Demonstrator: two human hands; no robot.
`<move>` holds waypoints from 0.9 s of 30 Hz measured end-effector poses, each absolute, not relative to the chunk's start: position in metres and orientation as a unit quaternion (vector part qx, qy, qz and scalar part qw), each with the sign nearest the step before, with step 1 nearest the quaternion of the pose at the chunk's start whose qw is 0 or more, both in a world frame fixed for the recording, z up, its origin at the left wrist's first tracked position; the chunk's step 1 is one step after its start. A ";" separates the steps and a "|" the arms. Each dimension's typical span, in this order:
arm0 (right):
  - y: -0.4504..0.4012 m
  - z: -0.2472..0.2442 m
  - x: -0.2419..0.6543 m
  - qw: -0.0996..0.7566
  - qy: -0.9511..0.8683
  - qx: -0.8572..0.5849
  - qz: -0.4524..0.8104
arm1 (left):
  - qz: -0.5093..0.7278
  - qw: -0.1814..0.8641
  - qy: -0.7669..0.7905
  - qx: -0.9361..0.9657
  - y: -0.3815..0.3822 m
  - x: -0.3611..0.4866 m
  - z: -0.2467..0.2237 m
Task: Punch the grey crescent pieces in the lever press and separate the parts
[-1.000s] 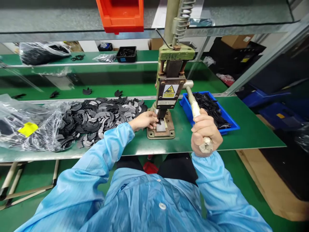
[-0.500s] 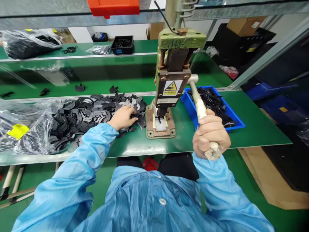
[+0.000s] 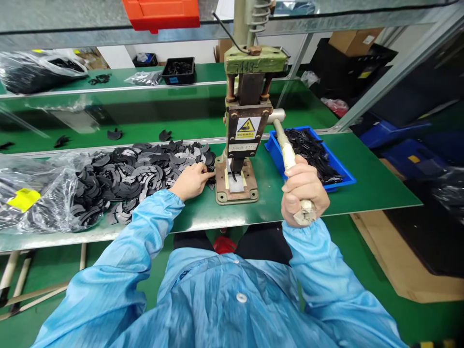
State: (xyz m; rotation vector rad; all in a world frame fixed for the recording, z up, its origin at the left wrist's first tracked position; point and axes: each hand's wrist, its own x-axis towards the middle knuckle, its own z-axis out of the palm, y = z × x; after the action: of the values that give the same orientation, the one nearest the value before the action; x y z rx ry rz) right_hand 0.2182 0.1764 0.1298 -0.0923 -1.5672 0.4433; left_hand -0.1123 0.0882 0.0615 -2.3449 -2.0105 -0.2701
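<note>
My right hand [image 3: 304,191] is wrapped round the tape-covered lever [image 3: 286,147] of a green arbor press [image 3: 248,123]. The press ram reaches down to a small pale plate on the rusty base [image 3: 222,181], where a dark curved bit shows at its tip. Left of the base, my left hand [image 3: 194,181] is at the right edge of a heap of black curved pieces [image 3: 134,166]. Its fingers are closed at a black curved piece, mostly hidden beneath them, and the fingertips come close to the base.
A blue tray [image 3: 339,180] of thin black parts stands right of the press. A clear plastic bag [image 3: 47,193] lies left of the heap. Loose pieces rest on the green surface behind. A black bin [image 3: 178,79] stands on the back shelf; an orange-red bin [image 3: 161,14] hangs above.
My left hand has shifted right, from over the heap towards the press base, its fingers drawn together. My right hand stays on the lever. The view has moved slightly.
</note>
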 end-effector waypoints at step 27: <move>0.177 0.129 0.213 0.703 -0.683 -0.030 0.196 | -0.550 -0.462 -0.619 -0.317 0.118 -0.058 0.060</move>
State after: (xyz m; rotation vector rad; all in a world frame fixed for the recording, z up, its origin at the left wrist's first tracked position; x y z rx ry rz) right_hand 0.2125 0.1774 0.1291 -0.0673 -1.5204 0.4365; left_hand -0.0581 0.1177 0.0602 -1.4688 -2.8624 -2.5459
